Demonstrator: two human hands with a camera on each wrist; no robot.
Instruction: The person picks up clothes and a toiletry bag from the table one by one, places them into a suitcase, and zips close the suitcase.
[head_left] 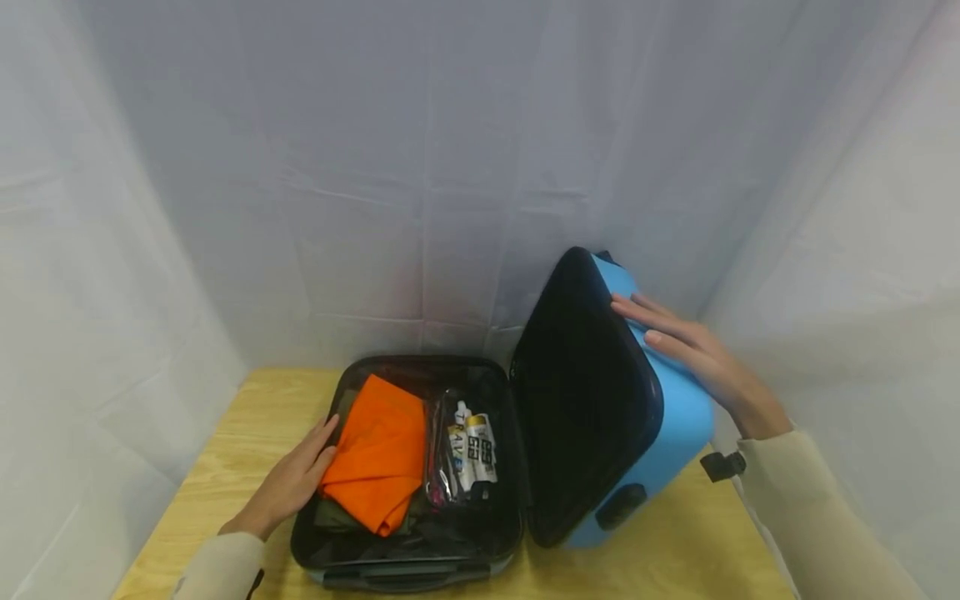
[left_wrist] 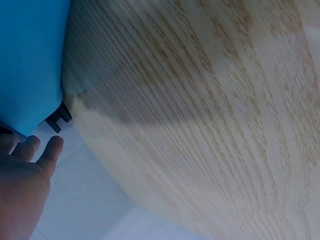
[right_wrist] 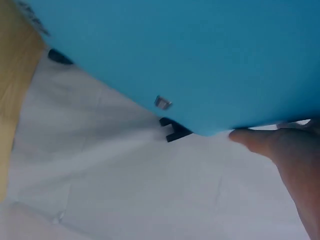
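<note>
Right hand (head_left: 697,350) pressing flat, fingers straight, on half-raised suitcase lid (head_left: 675,417); left hand (head_left: 288,483) lying open on orange cloth (head_left: 378,454). Advice: clear fingers off rim.

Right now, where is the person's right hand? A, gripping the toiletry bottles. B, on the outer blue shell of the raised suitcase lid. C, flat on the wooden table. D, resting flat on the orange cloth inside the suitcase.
B: in the head view the right hand lies with straight fingers on the blue outside of the raised suitcase lid, while the left hand rests by the orange cloth.
</note>
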